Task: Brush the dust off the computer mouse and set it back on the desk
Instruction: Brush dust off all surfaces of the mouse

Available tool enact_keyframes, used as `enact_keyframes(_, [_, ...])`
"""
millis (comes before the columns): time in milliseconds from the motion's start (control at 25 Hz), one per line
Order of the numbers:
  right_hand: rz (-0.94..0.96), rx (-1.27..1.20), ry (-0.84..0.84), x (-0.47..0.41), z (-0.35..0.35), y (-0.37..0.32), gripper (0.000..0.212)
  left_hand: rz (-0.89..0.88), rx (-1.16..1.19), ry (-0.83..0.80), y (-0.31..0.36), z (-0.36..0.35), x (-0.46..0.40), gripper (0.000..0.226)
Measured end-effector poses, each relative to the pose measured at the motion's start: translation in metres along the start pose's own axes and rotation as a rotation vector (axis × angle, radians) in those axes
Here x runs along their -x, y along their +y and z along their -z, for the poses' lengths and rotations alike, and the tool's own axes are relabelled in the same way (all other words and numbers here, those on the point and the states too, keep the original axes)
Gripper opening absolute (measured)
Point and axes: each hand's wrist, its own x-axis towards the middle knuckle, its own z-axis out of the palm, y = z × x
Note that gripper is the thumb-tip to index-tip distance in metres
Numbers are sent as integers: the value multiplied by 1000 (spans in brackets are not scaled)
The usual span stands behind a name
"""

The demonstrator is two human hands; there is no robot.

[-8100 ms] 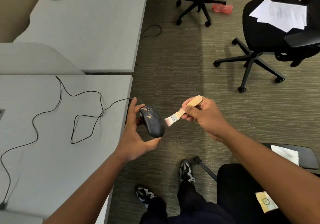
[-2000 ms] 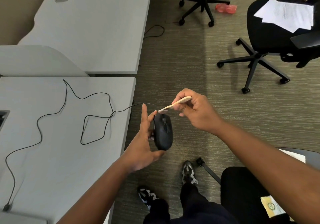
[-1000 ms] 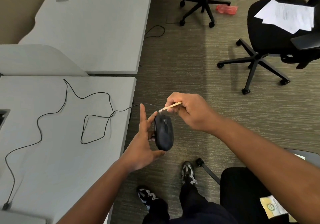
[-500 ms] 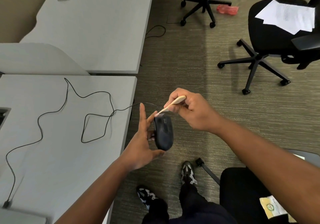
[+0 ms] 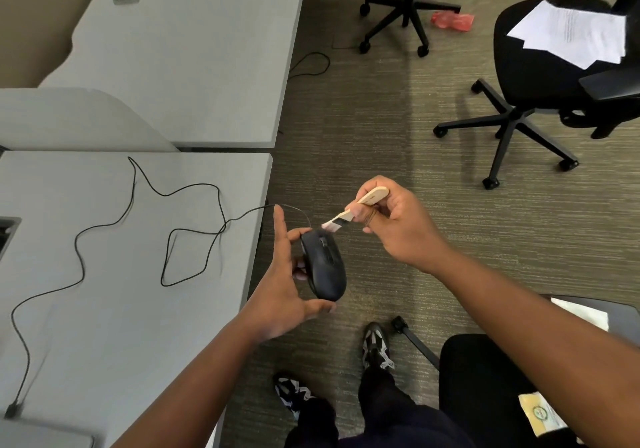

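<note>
Far left: grey surface (image 5: pixel 114 309), bare apart from the black cable (image 5: pixel 78 239) that loops across it and runs off the right edge to the mouse. Cable plug end sits at the near-left corner. A second grey surface (image 5: pixel 194 56) lies beyond, with a small clip-like item near its far edge, too blurred to identify.

Centre: left hand (image 5: pixel 282 288) holds the mouse (image 5: pixel 323 264) in the air over the carpet (image 5: pixel 363 128), just right of the surface edge. Thumb under the rear end, fingers behind the left side, index finger extended upward. Mouse top faces the camera; no dust visible on it.

Right of the mouse: right hand (image 5: pixel 398 225) closed around the wooden handle of a small brush (image 5: pixel 356 210). Bristles point down-left and touch or nearly touch the mouse's front end near the cable; contact cannot be confirmed.

Below: two patterned shoes and dark trousers on the carpet.

Right: a black office chair (image 5: pixel 540 76) with loose papers (image 5: pixel 571 33) on the seat, well apart from the hands. Another chair base and a red item lie farther back. A dark seat sits at the lower right.
</note>
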Motion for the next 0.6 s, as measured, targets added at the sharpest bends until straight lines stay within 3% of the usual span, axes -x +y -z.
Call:
enact_keyframes(120, [117,-103,-41,5,-3,-9,9,-13,-11,-9,1,0,0,168])
enact_keyframes(240, [223,24,-152,5,-10,-14,5,-29,-30,-29,2,-1,1,166])
enact_keyframes(400, [250,274,-119,-3,-10,-12,2,-30,-53,-33,1,-1,1,165])
enact_keyframes(600, [244,258,-177,-3,-16,-21,2,2,-45,-43,1,1,3,164])
